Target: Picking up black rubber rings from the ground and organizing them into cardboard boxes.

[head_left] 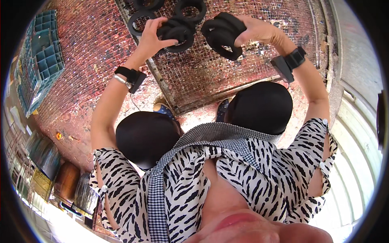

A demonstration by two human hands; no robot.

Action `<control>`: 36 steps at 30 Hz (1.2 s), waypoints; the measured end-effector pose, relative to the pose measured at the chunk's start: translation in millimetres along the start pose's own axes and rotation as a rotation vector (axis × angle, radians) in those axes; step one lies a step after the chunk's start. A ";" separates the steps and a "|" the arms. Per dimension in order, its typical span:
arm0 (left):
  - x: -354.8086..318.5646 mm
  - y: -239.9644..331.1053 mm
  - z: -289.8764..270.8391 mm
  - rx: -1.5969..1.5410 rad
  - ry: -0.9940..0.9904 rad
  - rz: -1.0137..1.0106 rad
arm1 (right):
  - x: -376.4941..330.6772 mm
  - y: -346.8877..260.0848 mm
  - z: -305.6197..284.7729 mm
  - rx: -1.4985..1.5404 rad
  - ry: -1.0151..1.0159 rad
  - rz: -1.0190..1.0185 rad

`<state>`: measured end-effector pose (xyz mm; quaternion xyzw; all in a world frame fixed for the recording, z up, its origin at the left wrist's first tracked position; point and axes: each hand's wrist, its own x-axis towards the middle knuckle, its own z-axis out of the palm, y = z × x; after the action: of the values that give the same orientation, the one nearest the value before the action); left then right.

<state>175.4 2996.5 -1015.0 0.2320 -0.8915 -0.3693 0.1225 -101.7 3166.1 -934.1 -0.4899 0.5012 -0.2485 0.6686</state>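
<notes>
My left hand (150, 40) is closed round the near side of a stack of black rings (180, 30), thumb and fingers spread along its edge. The stack lies on a paint-spattered wire mesh rack (202, 87). Further right, my right hand (257, 32) grips a second bunch of thick black rings (221, 34), which stands tilted, with the thumb on its near side. Whether this bunch touches the mesh I cannot tell. Beyond my left hand lie more loose black rings, one (139, 21) next to my fingers and another (191, 10) between the two bunches.
The rack's metal edge (160, 77) runs between my feet and the rings. A teal divided crate (42, 52) stands at the far left on the stained red floor (85, 60). Wrapped rolls (67, 182) are at the lower left. A pale ribbed panel (352, 141) borders the right side.
</notes>
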 end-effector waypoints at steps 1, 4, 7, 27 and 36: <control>3.1 3.5 -1.1 -0.004 0.002 0.006 | -2.1 6.8 -3.3 0.317 0.069 -0.068; 11.8 8.5 -6.6 0.303 0.104 0.202 | -1.7 24.9 -15.5 0.430 0.034 -0.109; 17.9 0.1 -7.4 0.158 -0.234 0.035 | 2.6 32.9 -14.0 0.508 0.041 -0.163; -14.1 52.9 9.7 -1.217 -0.209 -0.829 | 36.4 -75.6 66.6 -1.263 0.239 -0.695; -33.9 29.4 11.5 -1.279 -0.303 -0.565 | 48.6 -58.9 70.5 -1.475 0.078 -0.677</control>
<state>190.6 3038.7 -1003.7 0.2830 -0.4132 -0.8655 0.0088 -9.7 3131.4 -900.3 -0.9205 0.3836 -0.0600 0.0442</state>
